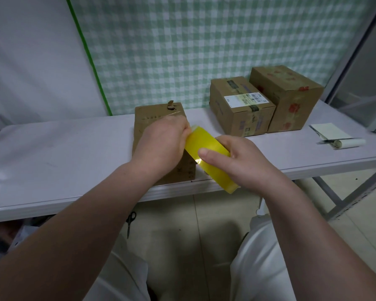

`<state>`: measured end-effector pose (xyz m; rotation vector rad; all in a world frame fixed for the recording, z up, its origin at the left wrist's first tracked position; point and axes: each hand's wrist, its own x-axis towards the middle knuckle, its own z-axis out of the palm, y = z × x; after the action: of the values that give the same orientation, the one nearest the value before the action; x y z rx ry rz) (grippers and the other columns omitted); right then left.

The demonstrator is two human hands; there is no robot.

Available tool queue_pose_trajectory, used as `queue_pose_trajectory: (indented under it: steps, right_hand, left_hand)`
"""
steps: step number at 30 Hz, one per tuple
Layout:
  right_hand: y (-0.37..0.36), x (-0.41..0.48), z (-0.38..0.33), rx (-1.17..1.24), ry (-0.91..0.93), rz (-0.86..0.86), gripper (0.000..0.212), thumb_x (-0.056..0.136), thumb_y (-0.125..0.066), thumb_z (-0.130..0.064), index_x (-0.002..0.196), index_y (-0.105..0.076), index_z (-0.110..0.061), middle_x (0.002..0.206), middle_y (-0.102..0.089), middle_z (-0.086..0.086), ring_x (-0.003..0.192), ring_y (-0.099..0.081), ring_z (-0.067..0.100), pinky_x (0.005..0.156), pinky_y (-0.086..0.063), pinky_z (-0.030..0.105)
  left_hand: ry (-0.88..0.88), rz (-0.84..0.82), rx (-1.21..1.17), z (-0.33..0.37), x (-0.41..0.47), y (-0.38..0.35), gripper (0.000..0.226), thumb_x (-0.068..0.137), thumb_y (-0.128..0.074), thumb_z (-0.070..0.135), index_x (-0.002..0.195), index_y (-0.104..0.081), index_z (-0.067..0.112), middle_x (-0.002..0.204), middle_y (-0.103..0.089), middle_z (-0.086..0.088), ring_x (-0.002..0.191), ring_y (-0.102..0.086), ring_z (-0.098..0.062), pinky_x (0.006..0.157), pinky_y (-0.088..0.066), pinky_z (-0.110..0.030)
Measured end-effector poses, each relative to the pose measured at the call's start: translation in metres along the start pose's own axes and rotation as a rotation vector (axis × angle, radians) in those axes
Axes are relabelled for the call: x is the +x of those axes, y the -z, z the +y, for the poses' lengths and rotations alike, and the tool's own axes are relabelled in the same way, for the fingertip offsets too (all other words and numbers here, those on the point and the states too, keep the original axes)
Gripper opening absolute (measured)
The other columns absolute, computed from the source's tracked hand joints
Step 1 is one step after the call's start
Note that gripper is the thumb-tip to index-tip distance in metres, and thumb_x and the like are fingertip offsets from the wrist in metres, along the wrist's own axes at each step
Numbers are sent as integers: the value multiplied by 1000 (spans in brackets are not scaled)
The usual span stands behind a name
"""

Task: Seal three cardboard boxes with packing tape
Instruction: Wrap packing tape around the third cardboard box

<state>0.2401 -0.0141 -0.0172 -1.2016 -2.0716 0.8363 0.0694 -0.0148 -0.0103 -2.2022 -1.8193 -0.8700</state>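
A yellow roll of packing tape (206, 148) is held over the table's front edge. My right hand (239, 161) grips the roll, thumb across its outer face. My left hand (163, 144) pinches the tape's free end at the roll's upper left, in front of a small cardboard box (152, 116) that stands on the white table (63, 153). Much of that box is hidden behind my left hand. Two more cardboard boxes stand side by side at the back right: one with a white label (241, 105) and a taller one with red print (289, 96).
A rolled paper and a flat sheet (334, 135) lie at the table's right end. Black scissors (130, 222) lie on the tiled floor under the table. A green checked cloth hangs behind. Metal table legs (345, 198) run at the right.
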Motion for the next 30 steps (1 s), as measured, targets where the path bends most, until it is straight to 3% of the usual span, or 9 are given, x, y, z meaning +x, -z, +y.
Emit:
queue_pose_trajectory:
  steps: [4,10,12,15,18,21,23,26,30]
  right_hand:
    - [-1,7,-4,26,-57,23,75,64,-45,-71,89,-65,-3,82,-70,15,79,-67,30,76,-54,50]
    - [0,13,-23,15,-151,-17,82,63,-48,-69,90,-65,7,87,-70,24,79,-67,39,79,-54,54]
    - [2,16,-26,-20,-174,-23,77,72,-54,-67,85,-65,8,85,-70,21,79,-67,36,76,-55,47]
    - [5,17,-31,-103,-189,-10,54,86,-56,-56,75,-60,-3,75,-59,13,74,-59,29,63,-40,35]
    - [2,19,-35,-120,-192,-34,60,87,-54,-56,79,-63,2,78,-66,11,77,-62,27,69,-47,35]
    - [1,18,-34,-46,-196,-30,51,87,-57,-53,66,-56,-6,50,-58,-3,52,-56,11,49,-41,22]
    - [2,16,-32,57,-214,-33,46,87,-59,-50,62,-55,-12,39,-54,-7,37,-52,1,38,-36,14]
    - [2,12,-29,166,-223,-44,40,87,-61,-47,66,-63,-12,50,-64,-3,43,-58,2,40,-40,12]
    - [-1,11,-25,220,-249,-58,49,85,-63,-49,87,-69,0,79,-73,14,70,-71,24,64,-55,33]
  left_hand:
    - [12,13,61,8,0,2,23,100,-39,20,101,-57,7,95,-59,-9,88,-53,-27,68,-33,-32]
    - [39,29,28,4,-2,5,20,99,-41,18,100,-57,8,96,-59,-11,89,-54,-30,69,-35,-36]
    - [34,51,23,3,-4,5,16,98,-42,16,98,-57,8,94,-59,-9,86,-54,-28,66,-33,-33]
    - [28,52,50,1,-8,4,14,98,-44,15,97,-56,9,89,-53,-4,81,-49,-22,65,-30,-30]
    - [41,58,25,-3,-11,1,19,99,-42,20,94,-56,10,85,-48,1,78,-45,-19,66,-29,-29]
    - [237,41,-252,-6,-5,1,19,98,-43,16,86,-57,12,75,-55,2,73,-55,-20,66,-39,-33]
    - [417,-90,-537,-10,1,3,21,98,-43,16,82,-57,15,71,-58,0,65,-58,-19,66,-50,-34]
    - [456,-260,-714,-15,0,5,17,98,-48,19,84,-57,17,72,-58,-3,63,-57,-16,65,-53,-35]
    - [244,-136,-393,-16,-1,1,16,97,-51,21,81,-49,18,66,-51,4,59,-49,-9,57,-40,-20]
